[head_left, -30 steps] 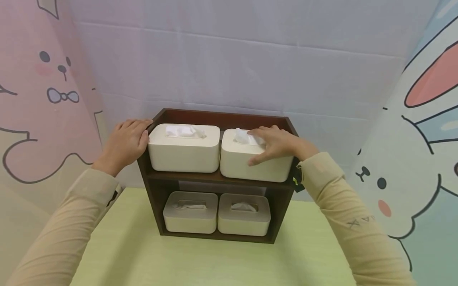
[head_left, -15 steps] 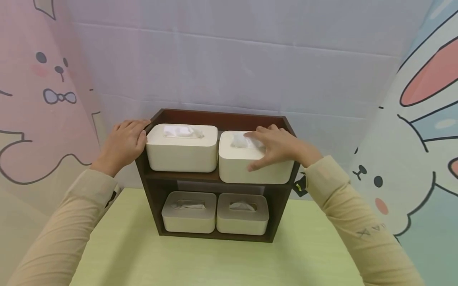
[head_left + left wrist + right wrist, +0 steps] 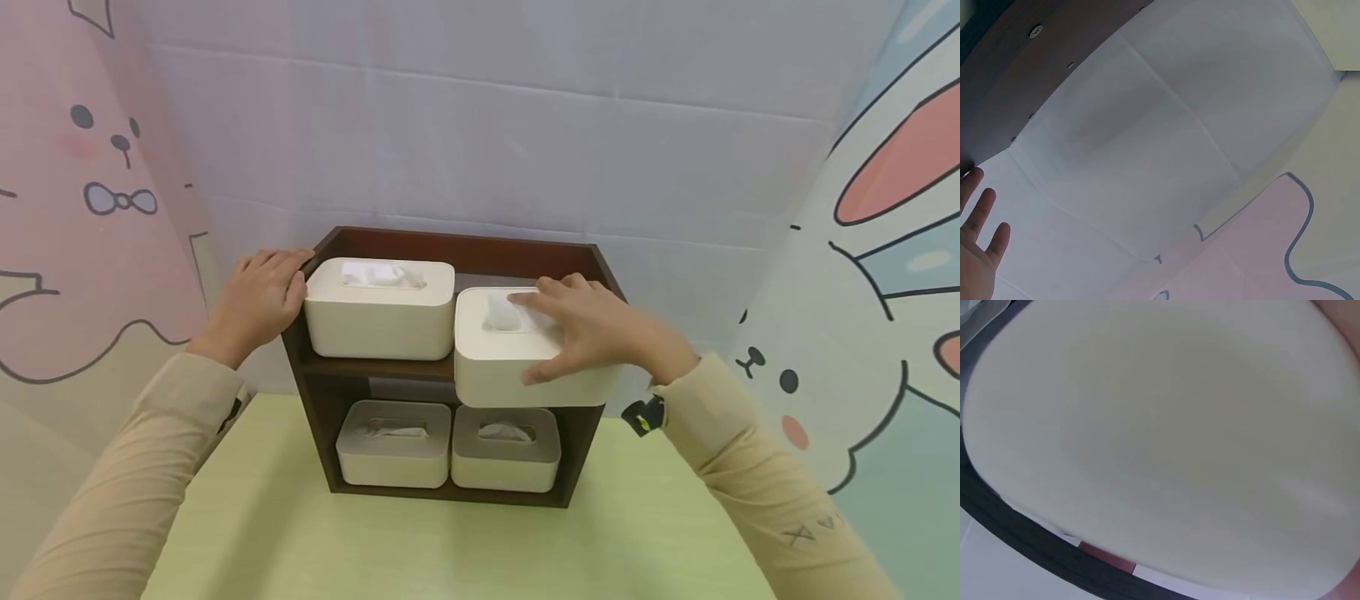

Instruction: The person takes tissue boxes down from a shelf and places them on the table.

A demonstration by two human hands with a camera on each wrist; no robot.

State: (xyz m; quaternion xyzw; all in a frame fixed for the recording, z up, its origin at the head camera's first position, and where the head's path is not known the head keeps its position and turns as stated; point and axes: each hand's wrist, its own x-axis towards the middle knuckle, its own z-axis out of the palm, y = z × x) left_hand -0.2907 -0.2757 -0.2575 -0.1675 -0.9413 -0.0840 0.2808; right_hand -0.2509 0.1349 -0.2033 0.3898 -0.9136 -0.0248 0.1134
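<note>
In the head view, a dark brown two-tier shelf (image 3: 318, 417) holds white tissue boxes. My right hand (image 3: 600, 329) holds the upper right tissue box (image 3: 487, 375), thumb on its front and fingers over the top by the tissue opening. That box juts forward past the shelf's front, and its pale wall (image 3: 1166, 437) fills the right wrist view. My left hand (image 3: 258, 296) rests at the shelf's upper left edge beside the upper left tissue box (image 3: 378, 329). In the left wrist view, the left fingers (image 3: 984, 209) are spread and straight, at the corner of the dark panel (image 3: 1035, 69).
Two more tissue boxes, a lower left box (image 3: 393, 467) and a lower right box (image 3: 506, 471), sit on the bottom tier. The shelf stands on a light green tabletop (image 3: 375, 550). Fabric with a cartoon rabbit (image 3: 817, 400) hangs at the right, and a pale curtain (image 3: 480, 150) behind.
My right hand has drawn the upper right tissue box forward, so it now overhangs the lower tier's opening. My left hand has stayed at the shelf edge; the view has shifted slightly.
</note>
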